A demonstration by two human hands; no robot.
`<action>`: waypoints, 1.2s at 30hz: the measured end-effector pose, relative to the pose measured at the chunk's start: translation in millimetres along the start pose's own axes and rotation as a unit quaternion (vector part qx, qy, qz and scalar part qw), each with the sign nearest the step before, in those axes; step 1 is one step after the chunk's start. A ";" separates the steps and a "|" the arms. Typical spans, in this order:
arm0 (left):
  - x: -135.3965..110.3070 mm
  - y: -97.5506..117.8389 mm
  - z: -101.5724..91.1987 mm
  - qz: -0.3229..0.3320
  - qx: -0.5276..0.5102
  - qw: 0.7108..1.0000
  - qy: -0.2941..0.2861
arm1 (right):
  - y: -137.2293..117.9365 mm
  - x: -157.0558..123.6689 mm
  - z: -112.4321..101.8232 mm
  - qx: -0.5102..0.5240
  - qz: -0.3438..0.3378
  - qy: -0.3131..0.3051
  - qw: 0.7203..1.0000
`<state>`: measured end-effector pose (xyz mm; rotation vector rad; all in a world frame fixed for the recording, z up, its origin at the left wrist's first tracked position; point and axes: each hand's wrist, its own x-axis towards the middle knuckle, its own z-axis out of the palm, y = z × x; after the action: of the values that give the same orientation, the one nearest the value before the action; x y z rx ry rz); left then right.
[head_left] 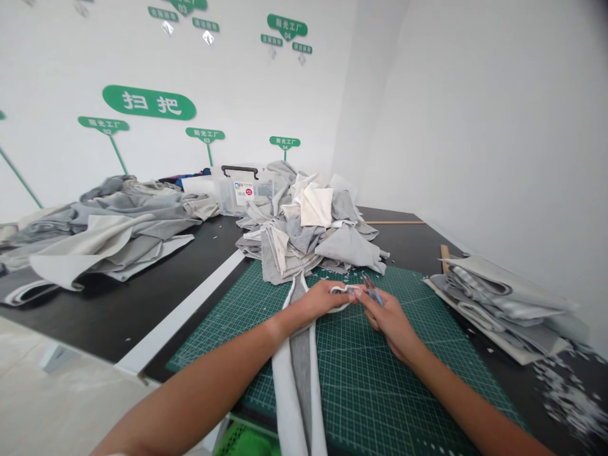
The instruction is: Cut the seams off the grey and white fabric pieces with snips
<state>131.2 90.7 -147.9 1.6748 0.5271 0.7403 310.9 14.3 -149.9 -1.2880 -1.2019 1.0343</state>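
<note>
A long strip of grey fabric [301, 361] with pale folded edges runs across the green cutting mat [380, 392] and hangs over its near edge. My left hand [320, 299] is closed on the fabric, pinching its pale edge by the fingertips. My right hand [387, 313] is closed around small snips [373, 290] with a blue handle, the metal blades pointing up and away. The right thumb and fingertip also meet the fabric edge beside the left fingertips. How the right lower fingers wrap the handle is partly hidden.
Beyond the mat rises a heap of grey and cream cloth pieces [316, 221], with a clear plastic box [223, 196] behind. More cloth [104, 221] covers the left table. To the right lie folded fabrics [503, 304], white scraps [570, 396] and a wooden strip [444, 258].
</note>
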 end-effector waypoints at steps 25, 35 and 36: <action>-2.3 14.3 6.0 0.075 0.167 0.979 0.091 | 0.7 -5.7 5.8 -0.012 -0.001 0.017 1.000; -5.9 22.1 7.7 0.087 0.129 0.984 0.085 | -6.8 -12.0 10.6 -0.024 -0.014 0.015 1.000; -5.8 21.9 7.5 0.086 0.121 0.986 0.081 | -7.3 -12.7 10.9 -0.026 -0.017 0.018 0.999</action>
<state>131.6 76.6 -128.7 1.9136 0.6115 0.9762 297.9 2.7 -144.3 -1.3171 -1.2267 0.9575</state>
